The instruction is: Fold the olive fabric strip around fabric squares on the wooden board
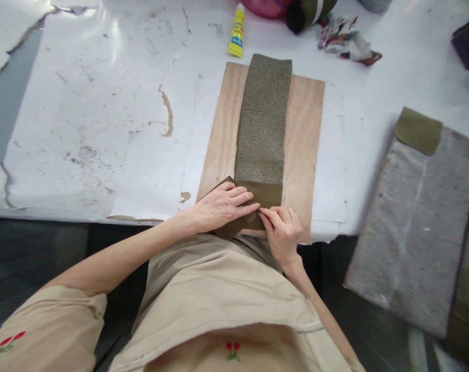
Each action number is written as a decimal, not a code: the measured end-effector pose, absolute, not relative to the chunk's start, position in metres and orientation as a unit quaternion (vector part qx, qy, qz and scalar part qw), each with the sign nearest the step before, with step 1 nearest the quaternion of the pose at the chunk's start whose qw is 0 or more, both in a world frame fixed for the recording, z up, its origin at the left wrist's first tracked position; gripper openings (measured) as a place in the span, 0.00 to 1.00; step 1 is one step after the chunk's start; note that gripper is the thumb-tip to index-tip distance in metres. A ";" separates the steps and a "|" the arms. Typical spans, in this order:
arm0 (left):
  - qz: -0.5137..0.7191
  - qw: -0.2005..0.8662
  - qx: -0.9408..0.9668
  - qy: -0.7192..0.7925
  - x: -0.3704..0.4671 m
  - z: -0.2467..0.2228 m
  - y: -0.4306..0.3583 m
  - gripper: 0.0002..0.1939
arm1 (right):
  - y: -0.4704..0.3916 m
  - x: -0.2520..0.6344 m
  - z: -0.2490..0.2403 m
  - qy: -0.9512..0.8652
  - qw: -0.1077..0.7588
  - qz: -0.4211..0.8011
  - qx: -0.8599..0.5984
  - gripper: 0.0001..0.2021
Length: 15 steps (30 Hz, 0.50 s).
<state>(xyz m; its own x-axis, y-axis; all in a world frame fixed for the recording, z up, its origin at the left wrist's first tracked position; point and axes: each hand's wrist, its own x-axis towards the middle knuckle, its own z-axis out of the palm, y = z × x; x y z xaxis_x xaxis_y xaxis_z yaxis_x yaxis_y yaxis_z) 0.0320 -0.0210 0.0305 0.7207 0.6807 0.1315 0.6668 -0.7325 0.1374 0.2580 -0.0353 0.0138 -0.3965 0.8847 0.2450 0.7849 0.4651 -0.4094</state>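
A long olive-green fabric strip (264,119) with a speckled, shiny face lies lengthwise on a thin wooden board (304,139). At its near end is a smooth olive fabric piece (263,194). My left hand (226,205) lies flat over a darker olive flap (229,228) set at an angle, its fingers stretched out and pointing right. Just beside those fingertips, my right hand (283,227) pinches the edge of the olive fabric between thumb and forefinger. The other fingers of this hand are curled in.
Beyond the board stands a yellow glue tube (237,32), with a pink object (266,6), an olive roll (309,13) and crumpled wrappers (345,41) nearby. A grey felt-like panel (420,222) with an olive patch sits at the right. Torn white paper (82,103) covers the table.
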 end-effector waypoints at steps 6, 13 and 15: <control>0.080 0.033 0.928 0.362 0.032 0.032 -0.021 0.17 | -0.036 0.259 0.014 -0.838 0.223 0.091 -0.490 0.07; 0.069 0.021 0.931 0.358 0.031 0.032 -0.022 0.17 | -0.039 0.265 0.012 -0.820 0.233 0.136 -0.505 0.08; 0.070 0.018 0.931 0.358 0.032 0.033 -0.022 0.17 | -0.039 0.265 0.012 -0.817 0.234 0.143 -0.507 0.09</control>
<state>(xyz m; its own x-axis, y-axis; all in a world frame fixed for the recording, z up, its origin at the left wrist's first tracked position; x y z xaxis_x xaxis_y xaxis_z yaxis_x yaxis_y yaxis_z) 0.0315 -0.0219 0.0329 0.7341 0.6687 0.1176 0.6637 -0.7433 0.0840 0.2653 -0.0393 0.0115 -0.3762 0.8954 0.2383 0.7619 0.4453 -0.4704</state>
